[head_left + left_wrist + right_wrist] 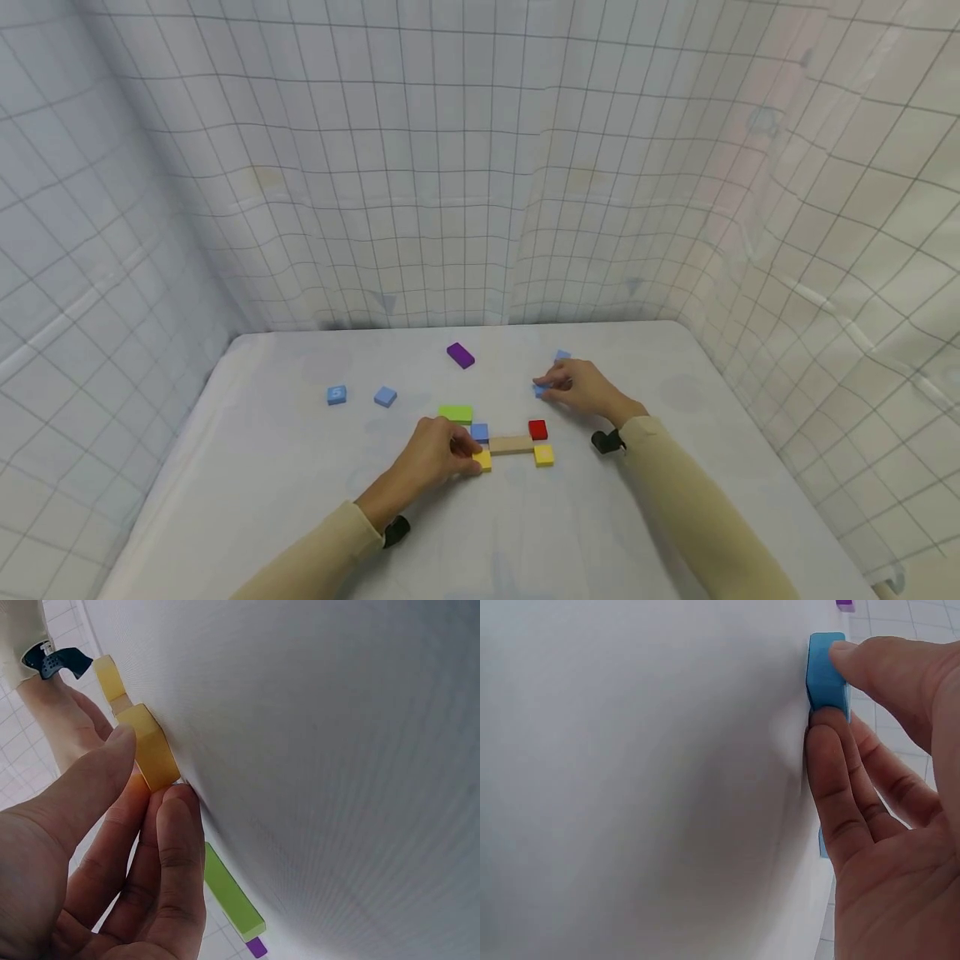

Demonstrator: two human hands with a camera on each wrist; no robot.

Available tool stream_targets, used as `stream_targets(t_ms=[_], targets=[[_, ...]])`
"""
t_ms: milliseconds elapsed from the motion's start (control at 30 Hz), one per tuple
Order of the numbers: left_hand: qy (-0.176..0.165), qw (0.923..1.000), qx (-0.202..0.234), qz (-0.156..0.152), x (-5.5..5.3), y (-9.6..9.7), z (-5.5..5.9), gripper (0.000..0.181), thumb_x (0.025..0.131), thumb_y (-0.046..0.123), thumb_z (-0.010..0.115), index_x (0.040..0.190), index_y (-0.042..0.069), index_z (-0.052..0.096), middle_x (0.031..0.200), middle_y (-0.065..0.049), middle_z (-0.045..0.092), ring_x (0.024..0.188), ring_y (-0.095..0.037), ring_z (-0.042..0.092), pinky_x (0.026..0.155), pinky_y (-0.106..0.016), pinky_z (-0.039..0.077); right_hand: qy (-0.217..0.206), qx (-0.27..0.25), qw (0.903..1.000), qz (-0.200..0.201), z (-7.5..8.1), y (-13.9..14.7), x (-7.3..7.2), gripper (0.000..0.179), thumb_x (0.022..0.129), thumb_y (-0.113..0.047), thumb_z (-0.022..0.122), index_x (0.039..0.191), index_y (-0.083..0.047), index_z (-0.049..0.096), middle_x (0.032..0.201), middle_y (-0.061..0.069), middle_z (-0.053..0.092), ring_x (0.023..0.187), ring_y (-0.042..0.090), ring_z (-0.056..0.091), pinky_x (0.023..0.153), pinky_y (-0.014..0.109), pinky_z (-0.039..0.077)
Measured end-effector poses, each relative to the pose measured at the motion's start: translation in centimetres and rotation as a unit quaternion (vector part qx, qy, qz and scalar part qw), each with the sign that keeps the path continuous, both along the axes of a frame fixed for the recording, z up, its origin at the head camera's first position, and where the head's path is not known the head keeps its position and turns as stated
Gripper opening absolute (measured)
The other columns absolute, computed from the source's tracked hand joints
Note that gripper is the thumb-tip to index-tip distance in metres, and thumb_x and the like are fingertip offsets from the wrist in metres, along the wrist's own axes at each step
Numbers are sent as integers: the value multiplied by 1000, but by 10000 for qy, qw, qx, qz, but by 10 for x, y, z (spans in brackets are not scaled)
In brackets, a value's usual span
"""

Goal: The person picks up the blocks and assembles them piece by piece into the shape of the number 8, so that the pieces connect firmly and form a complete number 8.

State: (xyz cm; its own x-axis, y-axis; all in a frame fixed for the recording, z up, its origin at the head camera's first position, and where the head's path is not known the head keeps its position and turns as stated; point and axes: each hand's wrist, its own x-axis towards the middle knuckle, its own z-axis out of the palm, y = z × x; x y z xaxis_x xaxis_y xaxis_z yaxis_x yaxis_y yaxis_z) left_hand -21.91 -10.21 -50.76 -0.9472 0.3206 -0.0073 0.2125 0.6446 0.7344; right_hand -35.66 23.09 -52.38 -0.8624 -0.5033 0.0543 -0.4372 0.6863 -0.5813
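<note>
Two yellow blocks (484, 462), left hand (437, 452) pinching one, five blue blocks (826, 673), right hand (588, 390) pinching one

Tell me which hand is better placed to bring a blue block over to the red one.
The right hand, I'd judge: it pinches a blue block just beyond the red block, while the left hand is occupied gripping a yellow block.
</note>
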Motion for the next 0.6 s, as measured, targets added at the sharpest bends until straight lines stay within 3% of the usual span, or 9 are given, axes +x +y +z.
stream_targets(t_ms=[600], targets=[[33,10000,-3,-5,0,-1,-1,19,87,9,104,102,8,91,89,2,83,78,-8,69,71,-22,59,-159,93,9997,-170,2,15,16,28,103,-18,91,131,-20,90,121,-2,79,110,14,75,102,36,66]])
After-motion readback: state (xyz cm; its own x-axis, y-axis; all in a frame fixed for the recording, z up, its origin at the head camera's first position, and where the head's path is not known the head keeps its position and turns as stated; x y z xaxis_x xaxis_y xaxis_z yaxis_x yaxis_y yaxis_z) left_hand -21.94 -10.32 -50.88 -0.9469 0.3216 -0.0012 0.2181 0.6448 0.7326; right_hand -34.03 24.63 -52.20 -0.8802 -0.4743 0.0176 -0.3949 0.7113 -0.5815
